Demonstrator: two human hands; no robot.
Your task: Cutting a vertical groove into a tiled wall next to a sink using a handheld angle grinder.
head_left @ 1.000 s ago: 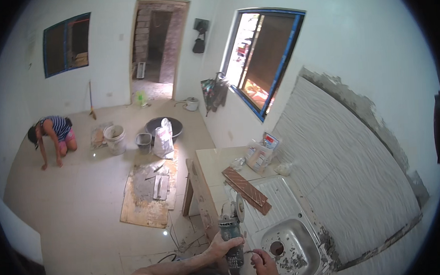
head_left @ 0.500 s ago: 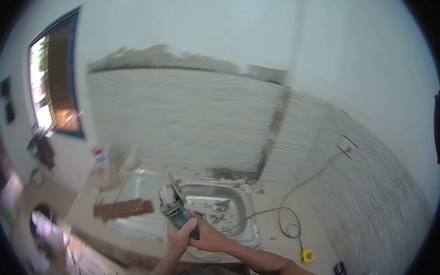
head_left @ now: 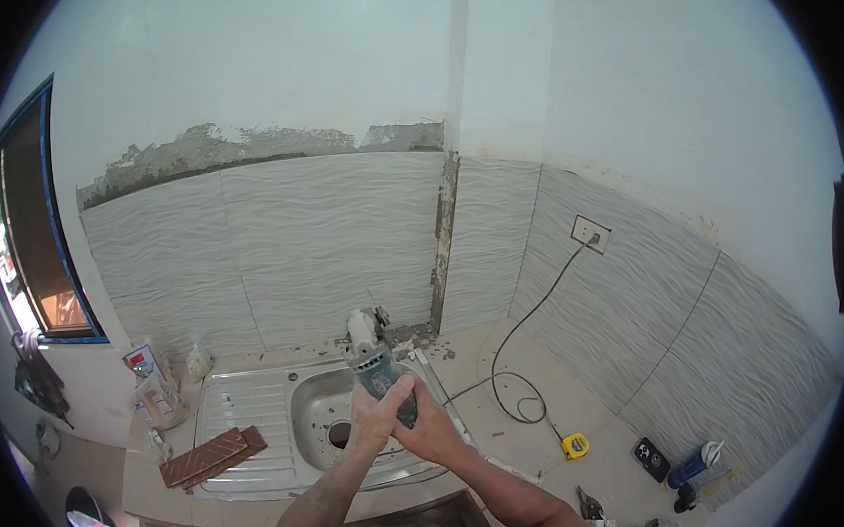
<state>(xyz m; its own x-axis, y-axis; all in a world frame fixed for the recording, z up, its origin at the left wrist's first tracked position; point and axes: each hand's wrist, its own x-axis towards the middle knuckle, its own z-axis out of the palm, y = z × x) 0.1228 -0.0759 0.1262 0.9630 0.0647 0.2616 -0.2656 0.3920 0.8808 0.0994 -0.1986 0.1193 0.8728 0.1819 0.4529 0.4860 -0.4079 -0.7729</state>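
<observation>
Grinder, shifted across the sink toward the tiled wall; table, cream; grip: left hand, right hand, wrapped around its body.

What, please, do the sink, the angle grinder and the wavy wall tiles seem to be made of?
The sink looks like satin stainless steel: silvery, softly shining, with ridges. The angle grinder looks plastic in its dull teal body, perhaps metal in its pale head. The wall tiles are probably matte ceramic, given their thin joints; whether the ripples are raised is unclear.
</observation>
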